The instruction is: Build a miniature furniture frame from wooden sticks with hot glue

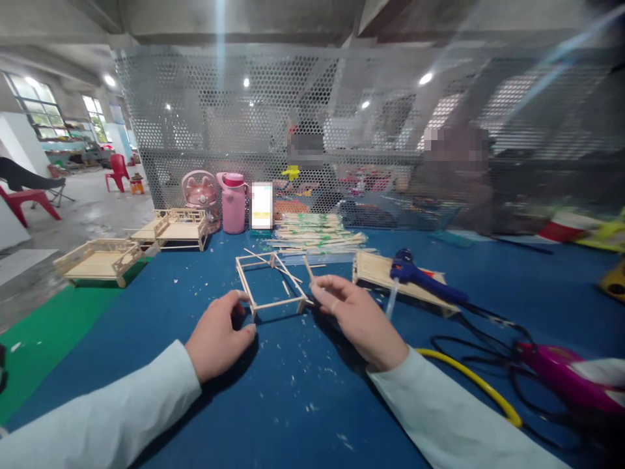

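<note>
A rectangular frame of thin wooden sticks [276,303] stands on the blue table on short legs. At its near left corner is my left hand [219,335], thumb and fingers apart beside the corner post, holding nothing. My right hand [354,312] is just right of the frame, its thumb and fingertips pinched on a short wooden stick [307,267] that points up and away. Loose sticks [286,287] lie inside and behind the frame.
Behind lie bundled sticks [312,228], a phone [262,205] and a pink flask [234,205]. Small wooden beds [100,260] stand at left. A blue glue gun [424,280] rests on a wooden panel [375,272] at right, near cables and a yellow tube [473,378]. People show behind the mesh screen.
</note>
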A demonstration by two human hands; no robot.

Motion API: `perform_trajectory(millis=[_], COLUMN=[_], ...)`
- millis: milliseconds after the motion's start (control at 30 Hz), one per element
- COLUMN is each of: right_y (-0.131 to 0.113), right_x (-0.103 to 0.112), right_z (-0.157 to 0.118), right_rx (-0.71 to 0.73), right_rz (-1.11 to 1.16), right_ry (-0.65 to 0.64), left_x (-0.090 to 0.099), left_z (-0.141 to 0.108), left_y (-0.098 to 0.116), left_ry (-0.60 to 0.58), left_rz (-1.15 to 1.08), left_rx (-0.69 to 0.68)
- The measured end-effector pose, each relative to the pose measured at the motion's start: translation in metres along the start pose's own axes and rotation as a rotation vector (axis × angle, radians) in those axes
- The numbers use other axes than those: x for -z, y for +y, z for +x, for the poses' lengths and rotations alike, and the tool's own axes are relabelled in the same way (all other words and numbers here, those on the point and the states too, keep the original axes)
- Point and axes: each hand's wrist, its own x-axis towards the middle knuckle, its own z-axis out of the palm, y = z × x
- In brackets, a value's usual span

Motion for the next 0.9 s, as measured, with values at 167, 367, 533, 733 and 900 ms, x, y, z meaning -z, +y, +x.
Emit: perform_trajectory(millis=[167,367,533,733,900], right_y=[-0.003,-0.026,-0.031,-0.026,-0.026], right_x=[-0.007,0.005,0.002,-0.003,-0.003], right_z=[-0.003,-0.007,-0.017,-0.021,-0.017], right_rx=[-0.179,-0.066,0.307,0.846,0.903], right_rz=[0.234,0.411,0.004,-0.711,-0.786], right_ry=[-0.133,-0.105,0.064,0.262,0.263], left_x=[-0.007,0.006,0.013,0.015,0.019], left_z=[0.000,0.001,-0.002,0.001,0.000], left_y=[0.002,0.024,0.027,0.025,0.025], left_ry=[0.012,0.001,-0.080,-0.154,-0.191], left_rz=[-0.127,-0.630,-0.869,-0.892,-0.856], left_rx=[-0.020,0.104,0.207,0.181,0.156])
